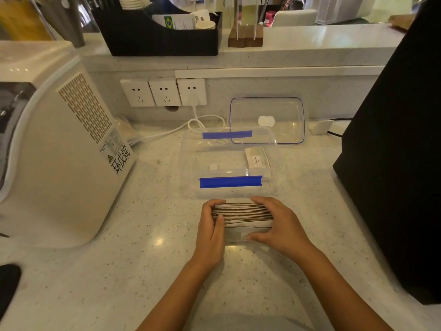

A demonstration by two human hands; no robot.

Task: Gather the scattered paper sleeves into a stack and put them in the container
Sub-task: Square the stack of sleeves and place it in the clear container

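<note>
A stack of paper sleeves stands on edge on the speckled counter, its brown-lined edges facing up. My left hand clasps its left end and my right hand clasps its right end, so both hands press the stack together. Just behind the stack sits a clear plastic container with blue clips on its near and far sides. A single white sleeve leans inside the container at its right end.
The clear lid leans against the back wall behind the container. A white appliance fills the left, a black machine the right. A white cable runs from the wall sockets. A small white object lies at back right.
</note>
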